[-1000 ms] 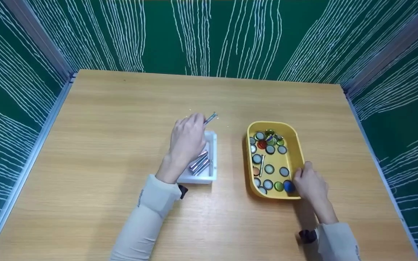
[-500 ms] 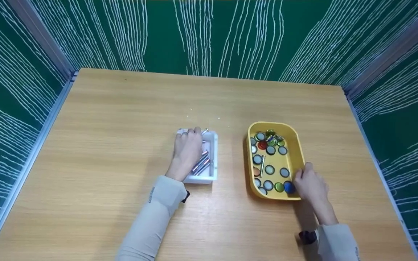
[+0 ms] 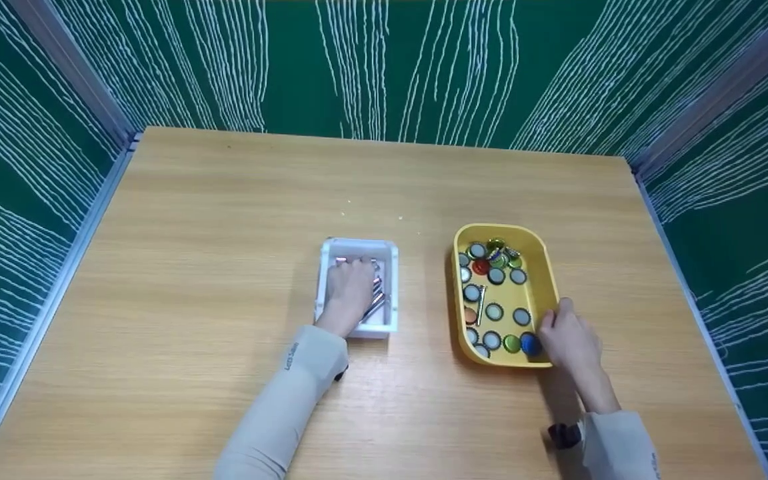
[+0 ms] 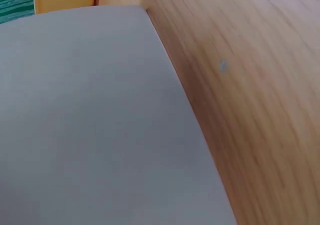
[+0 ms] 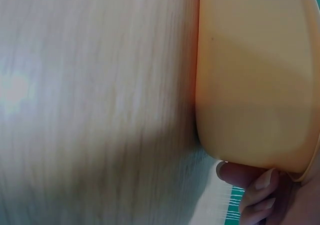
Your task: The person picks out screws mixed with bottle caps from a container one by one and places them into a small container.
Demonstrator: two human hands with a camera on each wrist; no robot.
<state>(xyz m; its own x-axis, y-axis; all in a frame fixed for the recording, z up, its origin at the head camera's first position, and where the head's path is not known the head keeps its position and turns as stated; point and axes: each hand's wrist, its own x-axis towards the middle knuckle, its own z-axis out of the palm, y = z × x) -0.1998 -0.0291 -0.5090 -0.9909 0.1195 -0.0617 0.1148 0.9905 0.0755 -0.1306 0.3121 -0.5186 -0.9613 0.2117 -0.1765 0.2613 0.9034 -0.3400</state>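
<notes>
My left hand (image 3: pixel 351 287) reaches down into the white box (image 3: pixel 392 287) in the head view. Its fingertips are hidden, and I cannot tell whether they hold anything. Shiny metal rods (image 3: pixel 375 303) lie beside that hand inside the box. At the right, my right hand (image 3: pixel 571 337) grips the near right corner of the yellow tub (image 3: pixel 544 267). In the right wrist view, fingers (image 5: pixel 262 180) curl against the tub's end. Bottle caps (image 3: pixel 495 311), mostly grey side up, lie in the tub with a thin metal rod (image 3: pixel 481 305).
Both containers stand on a wooden table (image 3: pixel 224 220), a hand's width or so apart. Tiny pale specks (image 3: pixel 400 217) lie beyond the white box. Green walls with white streaks (image 3: pixel 304 67) enclose the back and sides. A sleeve (image 4: pixel 100 115) fills most of the left wrist view.
My left hand carried a thin metal rod above the white box's far end, then came down and toward me into the box. The right hand and tub have stayed in place.
</notes>
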